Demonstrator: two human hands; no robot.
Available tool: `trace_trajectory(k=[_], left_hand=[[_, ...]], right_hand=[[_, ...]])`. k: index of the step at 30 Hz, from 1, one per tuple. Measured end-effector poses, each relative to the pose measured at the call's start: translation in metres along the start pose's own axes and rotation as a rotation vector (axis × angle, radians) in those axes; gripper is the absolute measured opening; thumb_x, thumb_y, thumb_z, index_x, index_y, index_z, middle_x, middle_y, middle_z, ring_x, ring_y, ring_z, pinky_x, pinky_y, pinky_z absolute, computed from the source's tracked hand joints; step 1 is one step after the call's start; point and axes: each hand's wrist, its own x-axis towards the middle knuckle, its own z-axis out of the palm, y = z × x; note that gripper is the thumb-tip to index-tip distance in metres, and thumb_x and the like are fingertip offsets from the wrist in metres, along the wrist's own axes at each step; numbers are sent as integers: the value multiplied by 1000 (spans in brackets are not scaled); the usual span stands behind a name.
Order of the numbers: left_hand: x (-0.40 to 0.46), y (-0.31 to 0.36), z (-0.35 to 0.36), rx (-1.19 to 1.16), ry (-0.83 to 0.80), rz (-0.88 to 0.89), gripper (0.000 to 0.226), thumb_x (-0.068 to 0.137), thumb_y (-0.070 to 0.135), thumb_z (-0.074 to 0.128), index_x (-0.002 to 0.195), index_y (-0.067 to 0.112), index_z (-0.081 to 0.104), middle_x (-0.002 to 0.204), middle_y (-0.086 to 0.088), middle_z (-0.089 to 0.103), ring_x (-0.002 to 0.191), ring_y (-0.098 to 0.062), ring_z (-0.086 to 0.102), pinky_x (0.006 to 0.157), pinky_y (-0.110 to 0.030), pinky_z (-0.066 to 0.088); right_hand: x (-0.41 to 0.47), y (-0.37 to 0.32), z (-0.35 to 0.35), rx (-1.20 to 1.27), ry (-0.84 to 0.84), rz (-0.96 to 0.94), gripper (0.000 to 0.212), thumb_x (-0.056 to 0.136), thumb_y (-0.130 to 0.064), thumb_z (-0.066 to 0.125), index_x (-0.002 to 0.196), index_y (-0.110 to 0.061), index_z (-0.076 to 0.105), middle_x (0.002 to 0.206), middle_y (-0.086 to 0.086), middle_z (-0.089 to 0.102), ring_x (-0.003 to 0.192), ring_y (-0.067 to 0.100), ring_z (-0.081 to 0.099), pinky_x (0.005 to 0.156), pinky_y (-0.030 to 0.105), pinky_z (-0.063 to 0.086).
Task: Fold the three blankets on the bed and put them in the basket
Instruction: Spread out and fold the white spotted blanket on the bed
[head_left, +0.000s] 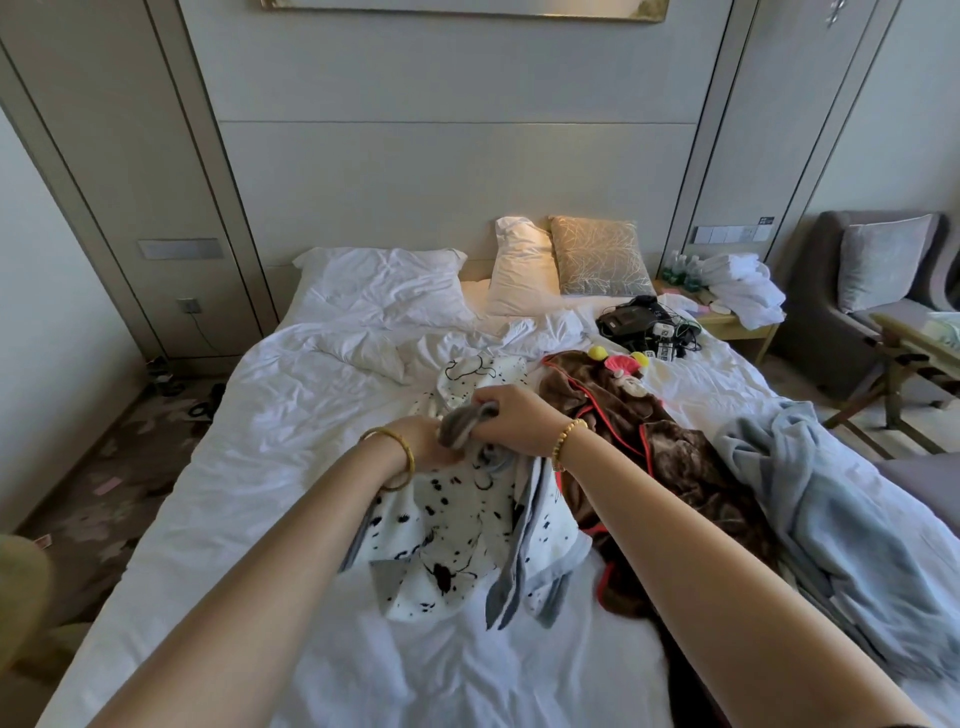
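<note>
Grey cloth, the bunched border of the spotted blanket (457, 525), is clamped in the curled fingers (485, 397) of the right hand (511, 421), knuckles up, a beaded bracelet (567, 441) on that wrist. The left hand (426, 441) is just beside it, touching the same bunch; its fingers are tucked into the cloth and seem to pinch it, though they are mostly hidden. A gold bangle (397, 457) circles the left wrist.

The white blanket with black spots hangs crumpled from both hands onto the middle of the bed (260, 441), its grey edge trailing toward the near side. Just to its right lies the brown blanket (670, 457) with red trim, unfolded, with a small soft toy (626, 382) at its far end. Further right a pale blue blanket (841, 519) lies rumpled at the bed's edge. Pillows (519, 270) lean against the headboard, and a tangle of black electronics (641, 325) sits near the nightstand.
</note>
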Motion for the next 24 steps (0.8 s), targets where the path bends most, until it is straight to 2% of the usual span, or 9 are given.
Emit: trace_trajectory(k=[3,6,9,10,12,14,17,21,24], left_hand=[[2,-2,8,-366,204,-4,17,91,24,48,100,19,61,82,-7,63,69,-17,51,62,-24,38],[-2,-5,18,-940,355,-23,14,89,13,49,85,21,60,58,8,57,54,-6,50,50,-17,38],[-5,3,18,-1137,362,-19,25,87,7,45,68,19,55,41,11,51,44,-4,46,49,-19,37],[-5,8,17,-1145,337,14,25,86,6,45,66,18,54,42,10,50,43,-4,46,52,-22,38],[-6,19,11,-1156,297,90,19,83,8,49,76,21,61,62,4,61,59,-8,55,64,-29,45],[-6,22,6,-1124,301,118,23,84,10,51,99,22,65,84,2,66,83,-15,61,79,-31,49],[-3,10,4,-845,340,107,37,85,4,49,118,19,55,102,4,57,97,-14,53,84,-26,41],[-2,-11,14,-457,92,144,56,86,7,58,132,18,28,106,-2,43,85,-15,49,70,-19,37],[-2,-16,25,-500,-109,26,60,90,30,58,137,15,25,99,0,49,72,-8,58,70,-15,42]], right_hand=[[-6,11,-10,134,-40,104,14,81,-19,68,90,-15,59,81,-1,56,77,14,52,73,21,43],[-10,30,-16,-13,-156,287,80,76,-42,71,139,-10,34,134,5,46,122,21,46,101,27,35],[-20,44,-3,10,-375,315,39,76,-46,70,109,-28,56,119,-8,58,97,4,56,81,1,41],[-25,45,6,42,-451,317,29,78,-44,69,102,-31,60,110,-12,62,91,1,56,73,-1,41],[-31,51,27,-32,-510,345,36,80,-41,68,111,-23,64,111,-8,64,96,9,58,80,11,42],[-32,61,41,-186,-439,348,35,82,-36,65,110,-15,64,113,4,64,98,19,57,82,22,42],[-36,73,36,-183,-196,441,25,88,-27,56,71,-8,54,76,5,58,71,19,52,58,22,38],[-35,75,12,275,259,484,18,90,-15,52,79,-5,61,71,4,58,64,16,53,58,19,43],[-28,57,2,647,349,404,12,90,-6,49,86,-8,60,78,8,61,73,20,57,71,26,51]])
